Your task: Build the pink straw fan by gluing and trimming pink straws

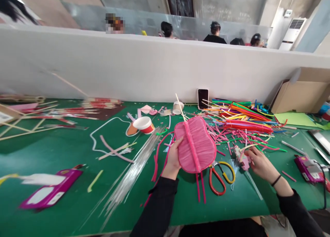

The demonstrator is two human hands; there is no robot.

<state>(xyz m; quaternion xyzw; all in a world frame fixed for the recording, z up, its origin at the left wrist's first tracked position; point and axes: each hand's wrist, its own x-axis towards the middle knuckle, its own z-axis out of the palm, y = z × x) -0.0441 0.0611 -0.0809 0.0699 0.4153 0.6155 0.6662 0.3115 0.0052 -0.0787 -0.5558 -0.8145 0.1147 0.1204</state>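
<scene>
My left hand point(173, 156) is closed on the left edge of a pink ribbed fan-shaped piece point(196, 144), holding it upright above the green table point(64, 151). A thin wooden stick point(180, 108) juts from the top of the piece and pink strips hang from its bottom. My right hand point(259, 161) rests on the table to the right, its fingers pinched on a small pink and white piece point(243, 159). Red and yellow handled scissors point(221, 177) lie between my hands.
A heap of coloured straws point(244, 122) lies at the back right, with a phone point(202, 98) leaning on the white partition. Two paper cups point(144, 124), clear rods point(134, 171), a purple glue gun point(308, 168), a cardboard box point(301, 96) and a magenta package point(50, 192) surround me. People sit beyond the partition.
</scene>
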